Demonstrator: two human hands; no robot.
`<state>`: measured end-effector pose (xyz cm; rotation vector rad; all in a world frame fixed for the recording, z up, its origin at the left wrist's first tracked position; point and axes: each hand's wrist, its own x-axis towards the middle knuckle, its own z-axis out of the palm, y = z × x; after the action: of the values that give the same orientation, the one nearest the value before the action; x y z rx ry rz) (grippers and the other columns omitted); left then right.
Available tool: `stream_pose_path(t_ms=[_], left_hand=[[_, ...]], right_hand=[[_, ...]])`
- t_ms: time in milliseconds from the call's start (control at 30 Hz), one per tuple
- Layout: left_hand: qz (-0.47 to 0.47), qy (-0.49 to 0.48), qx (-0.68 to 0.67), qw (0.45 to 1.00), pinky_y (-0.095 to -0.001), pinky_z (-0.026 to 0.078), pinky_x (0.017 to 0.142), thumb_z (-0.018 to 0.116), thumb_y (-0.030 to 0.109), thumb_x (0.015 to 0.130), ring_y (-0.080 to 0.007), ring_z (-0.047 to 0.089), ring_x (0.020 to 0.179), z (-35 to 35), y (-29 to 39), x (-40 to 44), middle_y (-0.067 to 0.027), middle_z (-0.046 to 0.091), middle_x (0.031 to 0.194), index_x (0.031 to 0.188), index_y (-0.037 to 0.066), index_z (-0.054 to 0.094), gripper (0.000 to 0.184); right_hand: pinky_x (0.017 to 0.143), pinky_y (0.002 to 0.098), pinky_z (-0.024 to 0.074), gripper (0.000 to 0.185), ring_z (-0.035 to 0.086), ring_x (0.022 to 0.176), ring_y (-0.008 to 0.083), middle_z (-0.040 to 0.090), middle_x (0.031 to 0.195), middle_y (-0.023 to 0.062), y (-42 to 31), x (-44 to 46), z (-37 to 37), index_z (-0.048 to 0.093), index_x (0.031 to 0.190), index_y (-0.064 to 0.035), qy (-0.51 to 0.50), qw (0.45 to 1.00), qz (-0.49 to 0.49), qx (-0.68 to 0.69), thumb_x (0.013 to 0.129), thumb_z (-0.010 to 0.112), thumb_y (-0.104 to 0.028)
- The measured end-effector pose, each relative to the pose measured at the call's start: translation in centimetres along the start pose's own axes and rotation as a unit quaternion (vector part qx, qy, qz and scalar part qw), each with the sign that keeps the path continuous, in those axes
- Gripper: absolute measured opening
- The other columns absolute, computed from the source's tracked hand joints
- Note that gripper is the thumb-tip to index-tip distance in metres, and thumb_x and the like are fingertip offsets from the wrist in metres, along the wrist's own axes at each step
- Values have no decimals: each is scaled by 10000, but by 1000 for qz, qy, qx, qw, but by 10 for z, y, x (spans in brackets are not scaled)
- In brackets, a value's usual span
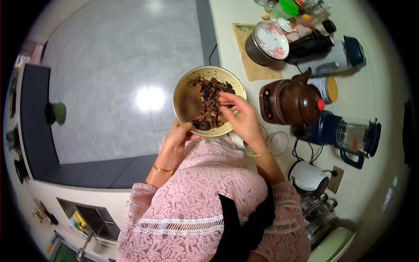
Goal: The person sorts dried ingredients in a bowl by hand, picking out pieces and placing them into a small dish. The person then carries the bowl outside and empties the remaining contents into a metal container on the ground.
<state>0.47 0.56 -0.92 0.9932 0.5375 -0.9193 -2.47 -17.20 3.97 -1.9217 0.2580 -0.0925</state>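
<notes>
My left hand (178,134) grips the near rim of a round bowl (238,85) with a cream inside, held tilted in front of my body. Brown liquid (190,102) has gathered along the bowl's left side. Soaked brown chunks and slices, which look like dried herbs (212,98), cover the middle and right, with some darker lumps among them. Over the right part of the bowl hovers my right hand (240,115), its fingers stretched out and the thumb apart from them. Nothing shows in its grasp; whether the fingertips touch the pieces I cannot tell.
Right of the bowl, the counter holds a brown electric pot (299,101), a blender (349,135), a white kettle (307,177) and glass cups (278,142). Farther up stands a dark pot (257,50) topped by a floral plate (271,40). A sink (94,218) lies at lower left.
</notes>
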Motion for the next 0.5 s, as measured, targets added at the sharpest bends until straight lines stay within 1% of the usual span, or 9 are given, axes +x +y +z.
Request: stream_pose_path(t_ms=[67, 100, 133, 200, 267, 333, 367, 400, 500], left_hand=[[-1, 15, 19, 1000, -257, 561, 511, 419, -52, 760, -263, 633, 652, -1, 3, 8, -214, 562, 953, 1139, -101, 357, 387], [5, -20, 3, 1000, -250, 553, 503, 420, -52, 752, -249, 632, 652, -16, -5, 24, -205, 579, 902, 1107, -101, 398, 359], [-25, 2, 52, 998, -246, 551, 500, 414, -47, 754, -241, 630, 645, -18, 1, 26, -205, 583, 890, 1090, -111, 412, 342], [10, 23, 36, 999, -239, 545, 495, 407, -41, 757, -241, 627, 637, -18, -5, 20, -212, 583, 889, 1078, -127, 415, 332], [-15, -9, 43, 999, -246, 543, 490, 406, -41, 757, -255, 623, 628, -44, -5, 30, -215, 580, 884, 1065, -141, 407, 323], [-24, 72, 60, 995, -252, 541, 482, 388, -49, 758, -279, 620, 624, -27, 10, 15, -223, 577, 855, 1047, -140, 402, 303], [-25, 70, 72, 995, -253, 541, 483, 382, -48, 760, -280, 620, 624, -32, 10, 18, -226, 577, 850, 1050, -140, 397, 305], [-24, 70, 82, 994, -253, 541, 485, 377, -47, 762, -282, 620, 624, -37, 11, 20, -229, 576, 844, 1053, -140, 392, 306], [-31, 88, 129, 987, -270, 545, 501, 373, -44, 766, -273, 614, 605, -39, 17, 9, -229, 575, 830, 1047, -140, 395, 298]], right_hand=[[650, 205, 460, 260, 592, 846, 110, 628, 950, 67, 13, -5, 10, 589, 1040, -14, 27, 999, -26, -26, 782, 589, 11], [645, 208, 465, 216, 599, 811, 110, 631, 915, 64, 13, -9, 15, 598, 1009, -5, 46, 998, -26, 23, 793, 590, -3], [659, 205, 468, 189, 602, 805, 113, 632, 894, 67, 15, -14, 14, 599, 992, 3, 47, 998, 7, 39, 804, 584, -9], [665, 205, 472, 173, 608, 806, 118, 635, 888, 72, 22, -29, 8, 602, 979, 7, 66, 996, 20, 64, 809, 580, -15], [637, 211, 482, 163, 618, 791, 128, 642, 898, 94, 27, -38, 8, 602, 970, 8, 66, 996, 9, 66, 813, 572, -21], [599, 215, 483, 154, 616, 757, 134, 641, 891, 102, 32, -48, 10, 605, 952, 2, 45, 995, 18, 91, 802, 574, -10], [569, 222, 479, 149, 606, 713, 137, 639, 868, 90, 35, -52, 13, 607, 938, -6, 38, 996, 20, 81, 790, 584, -9], [552, 230, 467, 138, 594, 677, 138, 635, 842, 87, 39, -52, 18, 610, 923, -12, 53, 993, -21, 99, 786, 591, -13], [542, 236, 455, 128, 592, 671, 136, 629, 827, 89, 35, -65, 17, 610, 911, -12, 56, 994, -24, 89, 783, 596, -14]])
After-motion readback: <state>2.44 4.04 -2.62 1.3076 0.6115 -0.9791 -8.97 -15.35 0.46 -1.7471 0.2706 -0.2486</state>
